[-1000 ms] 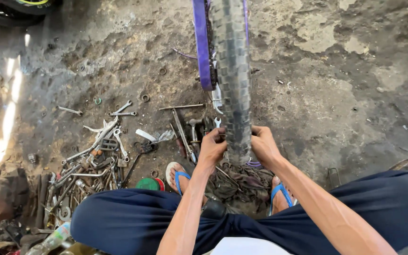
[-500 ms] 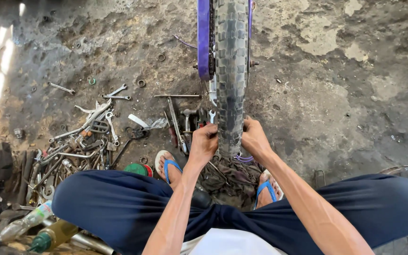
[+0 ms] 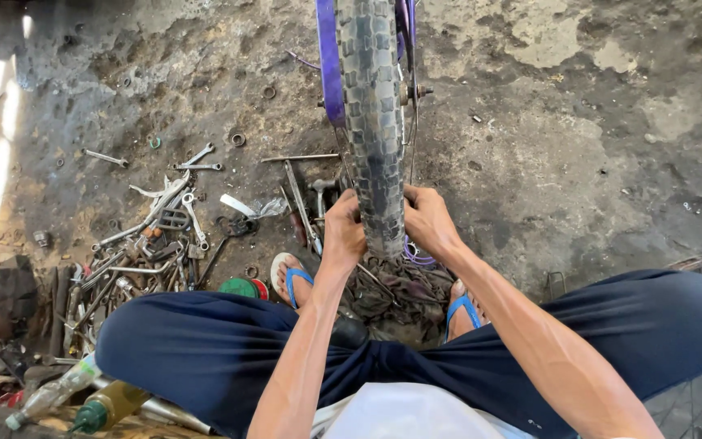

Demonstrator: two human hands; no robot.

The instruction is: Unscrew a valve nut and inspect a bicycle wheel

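2 bottles lie at the lower left on the floor, just beside the squatting person's knee: a clear plastic bottle with a green cap, and an amber bottle with a green cap. No labels, signs or screens are readable.

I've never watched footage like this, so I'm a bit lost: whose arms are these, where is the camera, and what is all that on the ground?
The camera sits on a person's head and looks down, so the two bare arms are their own. They squat over a dirt floor in dark trousers and blue sandals. The left hand and right hand grip either side of a knobbly bicycle tyre, which stands upright in a purple frame. Under the wheel lies a dark rag. To the left is a scatter of spanners and other metal tools, plus two bottles near the knee.
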